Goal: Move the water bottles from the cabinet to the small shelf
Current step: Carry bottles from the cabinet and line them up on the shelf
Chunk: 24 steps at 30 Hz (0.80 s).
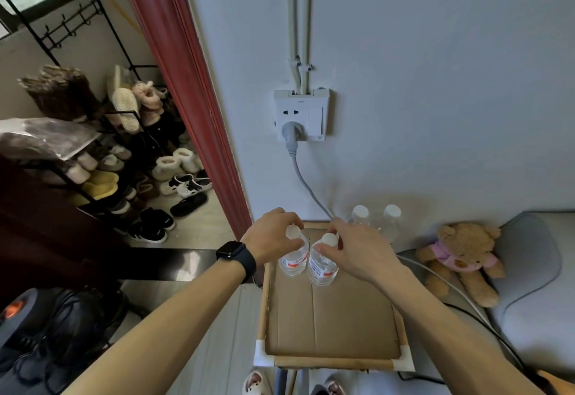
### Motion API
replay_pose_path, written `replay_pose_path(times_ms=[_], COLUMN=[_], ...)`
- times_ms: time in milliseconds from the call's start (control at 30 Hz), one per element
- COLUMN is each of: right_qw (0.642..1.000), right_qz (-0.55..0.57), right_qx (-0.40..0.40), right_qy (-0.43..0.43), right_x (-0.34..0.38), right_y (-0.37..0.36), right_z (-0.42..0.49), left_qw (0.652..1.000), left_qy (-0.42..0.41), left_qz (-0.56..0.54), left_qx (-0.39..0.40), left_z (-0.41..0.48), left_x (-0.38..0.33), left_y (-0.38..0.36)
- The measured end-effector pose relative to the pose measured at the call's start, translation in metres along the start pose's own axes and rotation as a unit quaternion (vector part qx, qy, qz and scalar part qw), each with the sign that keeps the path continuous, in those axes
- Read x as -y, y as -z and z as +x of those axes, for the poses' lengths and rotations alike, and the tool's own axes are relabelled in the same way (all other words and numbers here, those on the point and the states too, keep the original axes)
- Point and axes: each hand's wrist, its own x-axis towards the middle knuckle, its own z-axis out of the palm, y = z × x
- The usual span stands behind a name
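Head view: I look down past both forearms at a small shelf (pixel 329 360) standing against a pale wall.
Shelf top: I see a flat sheet of cardboard (pixel 333 317) inside a wooden frame with white corner joints.
Left hand (pixel 270 239): closed from above around the neck of the left water bottle (pixel 293 262), fingers curled under its white cap; a black watch (pixel 236 254) sits on the wrist.
Right hand (pixel 357 250): closed the same way at the cap of the right water bottle (pixel 322 268), thumb and fingertips pinching it.
Held bottles: both upright, clear, white-capped, side by side at the 12 o'clock end of the cardboard; I cannot tell whether their bases touch it.
Other bottles: two more white-capped bottles (pixel 376 220) stand at about 1 o'clock from my hands, against the wall, just beyond the shelf.
Wall: a white socket (pixel 301 114) at 12 o'clock with a grey plug and cable running down behind the shelf.
Right side: a brown teddy bear (pixel 463 258) in a pink top lies at 3 o'clock on a grey surface.
Left side: a shoe rack (pixel 124 146) full of slippers and shoes at 10 o'clock, past a red door frame (pixel 193 83).
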Motion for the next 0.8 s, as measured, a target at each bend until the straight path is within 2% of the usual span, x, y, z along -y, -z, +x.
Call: replay_pose_path(times_ms=[200,333,667,800], right_qw=[0.999,1.000,0.999,0.998], right_qz=[-0.007,-0.003,-0.015,-0.034], right_qx=[0.034,0.011,-0.048,-0.043], right_qy=[0.038,0.025,0.005,-0.005], right_x=[-0.006,-0.008,-0.007,-0.008], right_y=[0.004,0.003,-0.002,0.001], right_z=[-0.002,0.003,0.019,0.023], left_qw=[0.998,0.998,1.000,1.000], left_qy=[0.046,0.031,0.011,0.014], left_qz=[0.035,0.024,0.016,0.011], left_qx=[-0.033,-0.045,-0.004,0.001], left_z=[0.000,0.006,0.017,0.017], left_x=[0.001,-0.004,-0.007,-0.008], left_y=[-0.009,-0.007,0.001,-0.002])
